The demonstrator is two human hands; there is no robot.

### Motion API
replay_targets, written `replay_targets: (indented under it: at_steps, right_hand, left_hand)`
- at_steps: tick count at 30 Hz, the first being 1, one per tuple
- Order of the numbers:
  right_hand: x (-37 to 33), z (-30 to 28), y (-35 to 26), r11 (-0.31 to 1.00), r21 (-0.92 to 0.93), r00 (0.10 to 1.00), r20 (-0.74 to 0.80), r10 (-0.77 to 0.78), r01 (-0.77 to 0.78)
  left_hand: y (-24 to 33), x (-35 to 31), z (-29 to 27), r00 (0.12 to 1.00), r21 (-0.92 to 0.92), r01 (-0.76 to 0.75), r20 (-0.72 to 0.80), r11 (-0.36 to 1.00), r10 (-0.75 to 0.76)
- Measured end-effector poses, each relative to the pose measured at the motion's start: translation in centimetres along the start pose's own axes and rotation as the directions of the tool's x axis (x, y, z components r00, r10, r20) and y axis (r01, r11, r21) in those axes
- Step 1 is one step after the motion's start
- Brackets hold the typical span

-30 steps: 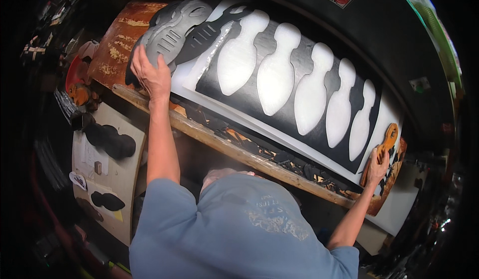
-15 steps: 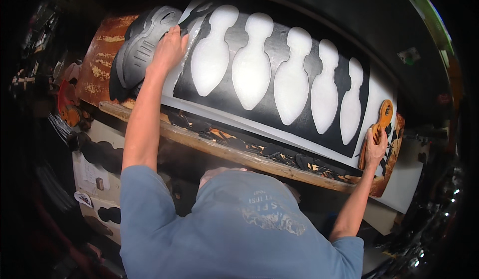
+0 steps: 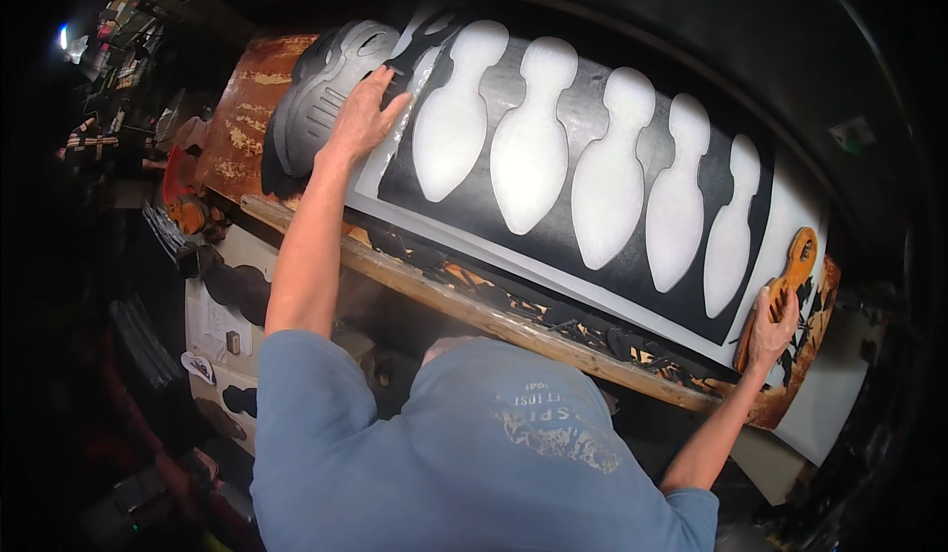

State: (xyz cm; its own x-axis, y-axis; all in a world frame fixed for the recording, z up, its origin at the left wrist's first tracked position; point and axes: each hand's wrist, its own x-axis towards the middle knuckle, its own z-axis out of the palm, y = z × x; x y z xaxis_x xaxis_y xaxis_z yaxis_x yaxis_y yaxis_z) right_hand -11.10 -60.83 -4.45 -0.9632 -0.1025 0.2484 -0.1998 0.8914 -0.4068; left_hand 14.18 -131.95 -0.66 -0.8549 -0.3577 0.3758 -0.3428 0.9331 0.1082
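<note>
In the head view, a black sheet [image 3: 474, 214] with five white sole shapes lies on a worn wooden table [image 3: 232, 147], dark machinery [image 3: 750, 48] beyond it. Left of the sheet, the left hand [image 3: 370, 118] spreads open over grey slotted insoles [image 3: 331, 93]; right of it, the right hand [image 3: 772, 333] grips an orange cutting die [image 3: 803, 251].

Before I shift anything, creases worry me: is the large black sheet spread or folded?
Spread: the large black sheet lies across a white surface, five white shapes showing.
</note>
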Motion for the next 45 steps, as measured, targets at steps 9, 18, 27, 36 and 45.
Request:
replay_targets:
  at_steps: [9,18,27,36,45]
  right_hand:
    - [-0.1,-0.1,0.3,1.0,-0.002,1.0,0.027,0.001,-0.001]
    - [0.1,-0.1,0.5,1.0,-0.001,1.0,0.02,0.0,0.0]
    - [0.4,-0.3,1.4,0.996,0.066,0.997,0.05,0.064,-0.067]
    - [0.7,-0.7,2.0,0.997,-0.016,0.996,0.044,0.079,-0.079]
    - [0.9,-0.4,2.6,0.994,0.039,0.994,0.047,0.1,-0.102]
  left_hand:
    - [-2.9,2.0,-3.1,0.827,-0.313,0.474,-0.161,0.823,-0.538]
    - [-7.0,0.0,-5.2,0.802,-0.693,0.423,-0.013,0.584,-0.597]
    - [-3.4,-1.4,-9.1,0.846,-0.936,0.345,0.278,0.07,-0.455]
    - [-3.1,-1.9,-10.1,0.91,-0.963,0.263,0.269,-0.062,-0.316]
    - [-4.5,-0.7,-16.7,0.873,-0.407,0.104,-0.399,0.908,-0.279]
